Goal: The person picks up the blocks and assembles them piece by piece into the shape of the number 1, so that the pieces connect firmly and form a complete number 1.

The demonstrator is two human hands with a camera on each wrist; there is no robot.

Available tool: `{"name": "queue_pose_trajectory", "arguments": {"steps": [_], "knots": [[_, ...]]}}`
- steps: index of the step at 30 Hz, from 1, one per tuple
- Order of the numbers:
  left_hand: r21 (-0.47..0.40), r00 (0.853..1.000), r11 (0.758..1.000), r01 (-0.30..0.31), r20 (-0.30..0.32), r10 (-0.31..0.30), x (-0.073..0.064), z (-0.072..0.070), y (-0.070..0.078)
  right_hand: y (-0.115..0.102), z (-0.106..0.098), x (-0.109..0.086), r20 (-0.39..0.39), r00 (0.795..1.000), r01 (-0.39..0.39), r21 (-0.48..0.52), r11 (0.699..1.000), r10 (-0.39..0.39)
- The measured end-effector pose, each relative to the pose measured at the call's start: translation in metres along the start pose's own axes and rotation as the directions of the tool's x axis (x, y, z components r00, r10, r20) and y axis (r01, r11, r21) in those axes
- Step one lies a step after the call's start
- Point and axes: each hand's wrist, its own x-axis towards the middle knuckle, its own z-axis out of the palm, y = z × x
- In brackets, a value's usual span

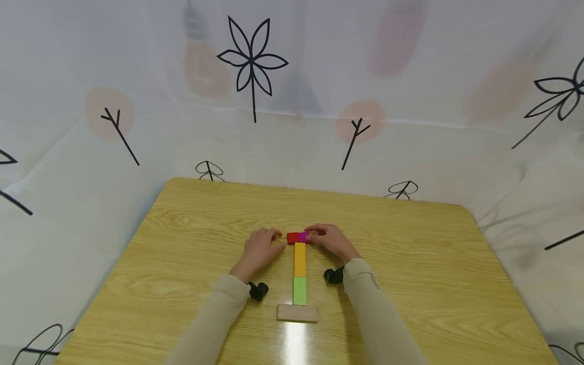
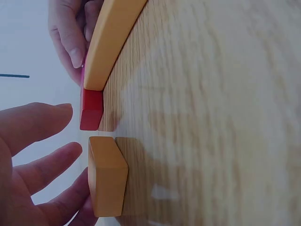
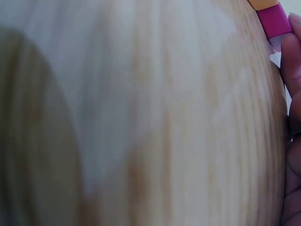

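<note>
A red cube (image 1: 292, 238) and a purple cube (image 1: 303, 237) lie side by side across the far end of an orange block (image 1: 299, 259). My right hand (image 1: 332, 240) pinches the purple cube at its right side, with thumb and fingers bent. Left of the red cube, my left hand (image 1: 262, 249) rests low, its thumb and index finger apart. In the left wrist view an orange-yellow block (image 2: 108, 179) stands beside that hand's fingers, partly in front of them; the hand hides it in the head view. Whether fingers touch it is unclear.
A light green block (image 1: 299, 290) continues the row toward me, ending at a plain wooden block (image 1: 297, 313) laid crosswise. Black wrist cameras (image 1: 258, 291) hang near the table on both sides of the row. A patterned cloth (image 1: 292, 147) stands behind the wooden table (image 1: 410, 284).
</note>
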Motion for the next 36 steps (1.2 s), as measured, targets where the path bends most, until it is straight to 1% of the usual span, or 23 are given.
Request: {"name": "queue_pose_trajectory", "arguments": {"steps": [4, 9, 11, 13, 16, 19, 22, 28, 32, 36], "knots": [[-0.013, 0.999, 1.0, 0.012, -0.033, -0.012, -0.007, 0.001, -0.003, -0.001, 0.001, 0.001, -0.008, 1.0, 0.002, -0.018, 1.0, -0.002], [-0.018, 0.997, 0.999, 0.033, -0.076, -0.034, -0.019, 0.002, -0.007, -0.001, 0.003, -0.002, 0.001, 1.0, -0.007, 0.0, 1.0, 0.007], [-0.032, 0.995, 0.999, 0.034, -0.091, -0.037, -0.023, 0.003, -0.009, -0.001, 0.003, -0.003, 0.002, 1.0, -0.011, 0.016, 1.0, 0.011], [-0.066, 0.994, 0.997, 0.036, -0.1, -0.042, -0.026, 0.002, -0.009, -0.001, 0.003, -0.003, 0.001, 1.0, -0.009, 0.025, 1.0, 0.009], [-0.114, 0.992, 0.993, 0.037, -0.113, -0.05, -0.027, 0.003, -0.011, -0.001, 0.003, -0.002, 0.001, 1.0, -0.014, 0.02, 1.0, 0.014], [-0.14, 0.991, 0.99, 0.032, -0.126, -0.05, -0.028, 0.003, -0.012, -0.003, 0.002, -0.002, 0.001, 1.0, -0.018, 0.019, 1.0, 0.018], [-0.137, 0.988, 0.99, 0.038, -0.144, -0.058, -0.031, 0.004, -0.013, -0.004, 0.001, -0.003, 0.001, 1.0, -0.015, 0.028, 0.999, 0.015], [-0.128, 0.982, 0.989, 0.078, -0.164, -0.098, -0.037, 0.007, -0.011, -0.004, 0.001, -0.003, -0.001, 1.0, -0.003, 0.027, 1.0, 0.003], [-0.118, 0.978, 0.989, 0.093, -0.175, -0.113, -0.039, 0.01, -0.01, -0.004, 0.001, -0.003, 0.0, 1.0, -0.004, 0.021, 1.0, 0.004], [-0.134, 0.976, 0.986, 0.099, -0.181, -0.123, -0.039, 0.012, -0.008, -0.002, 0.001, -0.003, 0.001, 1.0, -0.004, 0.016, 1.0, 0.004]]}}
